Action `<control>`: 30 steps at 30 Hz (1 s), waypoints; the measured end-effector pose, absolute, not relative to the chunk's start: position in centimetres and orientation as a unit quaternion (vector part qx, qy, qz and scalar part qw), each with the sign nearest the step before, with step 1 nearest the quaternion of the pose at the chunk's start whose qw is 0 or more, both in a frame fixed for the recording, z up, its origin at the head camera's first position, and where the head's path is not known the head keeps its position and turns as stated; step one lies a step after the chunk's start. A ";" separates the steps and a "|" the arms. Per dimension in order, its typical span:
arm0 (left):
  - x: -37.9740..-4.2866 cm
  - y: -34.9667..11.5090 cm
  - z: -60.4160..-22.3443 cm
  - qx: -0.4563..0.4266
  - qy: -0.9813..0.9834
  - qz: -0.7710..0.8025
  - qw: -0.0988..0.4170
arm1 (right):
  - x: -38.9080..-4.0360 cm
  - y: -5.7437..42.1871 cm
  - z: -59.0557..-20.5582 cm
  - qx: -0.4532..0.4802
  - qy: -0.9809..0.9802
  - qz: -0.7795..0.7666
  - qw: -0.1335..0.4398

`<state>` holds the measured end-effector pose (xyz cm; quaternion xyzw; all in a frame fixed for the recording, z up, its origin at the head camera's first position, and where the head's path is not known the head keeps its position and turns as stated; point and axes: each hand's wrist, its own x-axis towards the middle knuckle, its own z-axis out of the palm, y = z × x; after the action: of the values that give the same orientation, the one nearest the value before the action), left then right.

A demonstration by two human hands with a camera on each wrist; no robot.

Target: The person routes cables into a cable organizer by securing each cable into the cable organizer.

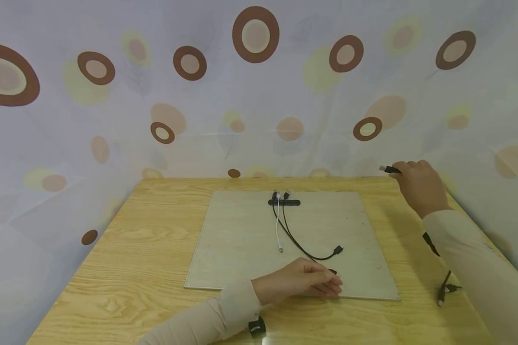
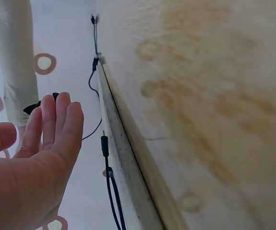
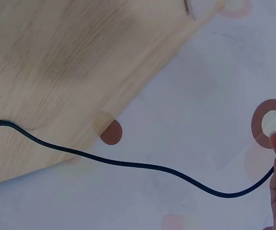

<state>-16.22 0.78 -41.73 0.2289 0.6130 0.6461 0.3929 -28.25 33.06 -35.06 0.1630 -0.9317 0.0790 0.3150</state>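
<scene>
black cable point(image 1: 390, 169) is in your right hand point(image 1: 423, 189), held up over the far right part of the wooden table point(image 1: 147, 230). your fingers are curled round its plug end, and the pale tip pokes out to the left. in the right wrist view, its cord runs in a slack wave from those fingers to the left edge. your left hand point(image 1: 304, 278) is released, its fingers straight and close together, by the near edge of the light board point(image 1: 241, 239). a black plug point(image 1: 333, 271) shows just beyond those fingers; you cannot tell whether they touch it. the board lies flat on the table, with a black strip point(image 1: 295, 202) near its far edge. from there a white cord point(image 1: 277, 227) comes toward you, and a curved black cord point(image 1: 302, 247) bends right. right of the board, near your right sleeve point(image 1: 470, 258), lies another dark lead point(image 1: 441, 294). patterned cloth point(image 1: 259, 96) hangs behind.
</scene>
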 end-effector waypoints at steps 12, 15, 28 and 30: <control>-16.6 0.3 -41.4 0.234 0.626 0.634 0.389 | -27.6 31.1 -33.6 0.120 -0.931 0.202 0.279; -16.5 0.1 -41.2 0.244 0.625 0.631 0.389 | -27.4 30.5 -33.2 0.125 -0.929 0.202 0.284; -16.5 0.3 -41.0 0.252 0.619 0.628 0.399 | -25.2 27.5 -29.7 0.163 -0.899 0.218 0.344; -16.5 0.3 -40.9 0.253 0.618 0.628 0.400 | -24.8 27.1 -29.3 0.167 -0.894 0.233 0.345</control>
<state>-16.48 0.28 -40.93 0.2532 0.6179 0.6279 0.3998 -24.83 27.14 -29.31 0.1669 -0.8937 0.2332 0.3450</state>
